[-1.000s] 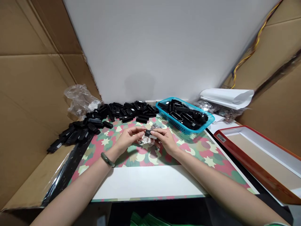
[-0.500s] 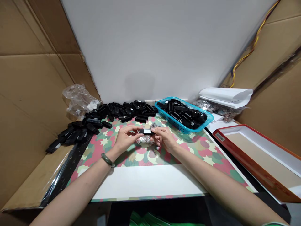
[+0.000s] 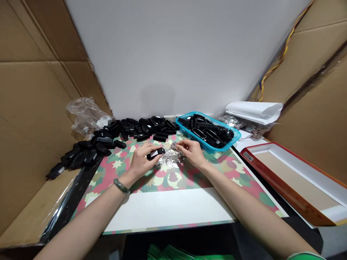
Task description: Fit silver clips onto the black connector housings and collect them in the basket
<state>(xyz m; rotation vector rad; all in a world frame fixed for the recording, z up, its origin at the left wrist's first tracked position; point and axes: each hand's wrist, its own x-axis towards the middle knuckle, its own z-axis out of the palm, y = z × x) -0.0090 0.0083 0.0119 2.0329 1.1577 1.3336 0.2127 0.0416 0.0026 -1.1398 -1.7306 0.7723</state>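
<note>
Between the thumb and fingers of my left hand (image 3: pixel 141 159) is a small black case (image 3: pixel 155 153) with a pale patch on it, tilted up to the right. My right hand (image 3: pixel 192 152) is at the right edge of a pile of small silvery metal pieces (image 3: pixel 170 159), its thumb and forefinger pinched together. Whatever is between those fingertips is too small to make out. The metal pile lies on a camouflage-patterned sheet (image 3: pixel 173 180) between my two hands.
Many black cases (image 3: pixel 141 128) are heaped along the back and left. A blue basket (image 3: pixel 217 148) of similar cases stands at the back right, near white wrapping (image 3: pixel 253 110) and plastic bags. An orange-edged box lid (image 3: pixel 287 180) lies right.
My right hand has let go of the black case and moved over to the metal pieces. The case, still in my left hand, has shifted left and tilted. The whole view has shifted slightly.
</note>
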